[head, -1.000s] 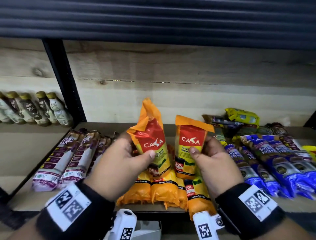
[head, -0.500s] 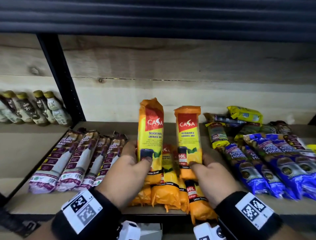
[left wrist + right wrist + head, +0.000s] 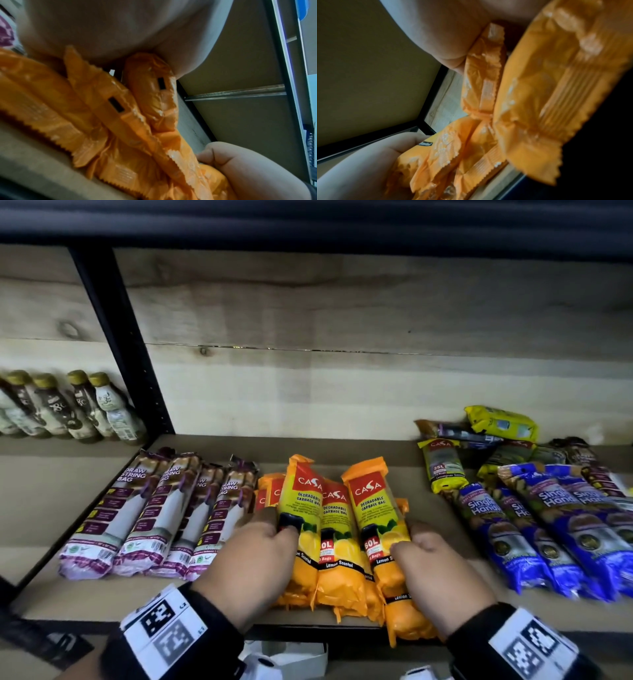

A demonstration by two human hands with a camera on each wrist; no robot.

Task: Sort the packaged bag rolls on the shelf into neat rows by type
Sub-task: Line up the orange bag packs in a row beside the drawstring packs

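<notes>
Several orange-and-yellow Casa garbage-bag rolls (image 3: 337,529) lie side by side in the middle of the wooden shelf (image 3: 219,601). My left hand (image 3: 260,556) grips the left-most upper roll (image 3: 300,501), thumb on its black patch. My right hand (image 3: 424,563) grips another Casa roll (image 3: 375,508) lying on the right side of the group. Both rolls lie nearly flat on the others. The wrist views show orange crimped roll ends (image 3: 120,121) (image 3: 547,94) under each palm. Purple-and-white drawstring-bag rolls (image 3: 157,511) form a row on the left. Blue single-handle rolls (image 3: 548,525) lie on the right.
A loose heap of yellow and dark rolls (image 3: 496,440) sits at the back right. A black shelf post (image 3: 113,337) divides off a left bay holding several bottles (image 3: 68,405). The shelf above hangs low. Some orange roll ends overhang the shelf's front edge.
Both hands have lowered their Casa rolls from standing upright to lying nearly flat on the orange group, and moved forward and down with them.
</notes>
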